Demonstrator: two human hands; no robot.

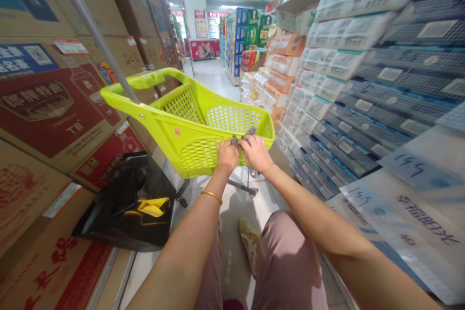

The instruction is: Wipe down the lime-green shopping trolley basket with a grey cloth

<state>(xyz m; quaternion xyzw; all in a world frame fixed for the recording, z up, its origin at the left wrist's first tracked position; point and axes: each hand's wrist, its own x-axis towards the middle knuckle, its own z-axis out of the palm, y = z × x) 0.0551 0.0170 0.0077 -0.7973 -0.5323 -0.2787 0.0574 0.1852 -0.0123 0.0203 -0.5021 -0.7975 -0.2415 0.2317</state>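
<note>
A lime-green plastic shopping basket on wheels stands in a shop aisle in front of me, empty as far as I can see. My left hand and my right hand both reach to its near rim. Their fingers are closed on a small grey object at the rim; I cannot make out what it is. A gold bangle sits on my left wrist. The basket's long handle rises to the upper left.
Stacked cardboard cartons line the left side. Shelves of wrapped tissue packs line the right. A black bag lies on the floor at the left. The tiled aisle runs on ahead. My knee and shoe are below.
</note>
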